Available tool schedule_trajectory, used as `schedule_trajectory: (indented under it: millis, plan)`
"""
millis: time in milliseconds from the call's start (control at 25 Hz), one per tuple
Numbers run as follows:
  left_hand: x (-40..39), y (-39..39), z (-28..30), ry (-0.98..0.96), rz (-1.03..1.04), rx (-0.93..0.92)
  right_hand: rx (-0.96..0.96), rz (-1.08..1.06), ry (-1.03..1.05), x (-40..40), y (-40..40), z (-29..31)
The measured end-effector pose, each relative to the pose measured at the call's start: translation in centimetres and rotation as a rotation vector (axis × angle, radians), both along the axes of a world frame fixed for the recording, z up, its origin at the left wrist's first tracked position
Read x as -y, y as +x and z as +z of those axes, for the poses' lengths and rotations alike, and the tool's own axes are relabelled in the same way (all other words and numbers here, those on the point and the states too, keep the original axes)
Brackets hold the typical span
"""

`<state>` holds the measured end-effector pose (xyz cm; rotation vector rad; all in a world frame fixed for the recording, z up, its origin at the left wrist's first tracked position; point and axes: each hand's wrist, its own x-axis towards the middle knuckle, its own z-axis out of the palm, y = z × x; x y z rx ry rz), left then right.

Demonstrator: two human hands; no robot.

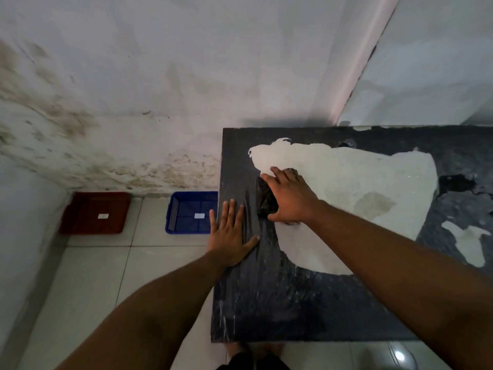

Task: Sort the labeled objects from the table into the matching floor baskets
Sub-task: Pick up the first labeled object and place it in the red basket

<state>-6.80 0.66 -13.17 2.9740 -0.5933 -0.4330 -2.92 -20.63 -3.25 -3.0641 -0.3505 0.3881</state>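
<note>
A small dark object lies near the left edge of the black table. My right hand covers it from the right, thumb at its near end and fingers over its far end, gripping it against the tabletop. My left hand rests flat on the table's left edge, fingers spread, holding nothing. On the floor to the left stand a blue basket and a red basket, each with a small white label inside.
The table's black covering is torn, showing a large pale patch. A stained white wall runs behind the baskets. White floor tiles lie between me and the baskets. My feet show under the table's near edge.
</note>
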Motion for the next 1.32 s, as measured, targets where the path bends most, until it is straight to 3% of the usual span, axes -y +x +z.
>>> schedule_trajectory:
  millis: [440,720,1040,1320]
  plan:
    - [0.2,-0.2,0.1,-0.051,0.023,0.084,-0.043,0.219,-0.152,-2.4,3.1,-0.7]
    - [0.2,-0.1,0.0,-0.046,0.022,0.077,-0.150,0.125,0.337,-2.3,2.3,0.5]
    - [0.2,0.1,-0.3,-0.036,0.032,0.060,-0.087,-0.046,0.486,-1.6,0.6,1.1]
    - [-0.1,0.0,-0.7,-0.070,0.033,0.075,-0.098,-0.108,0.743,-0.4,-0.7,1.2]
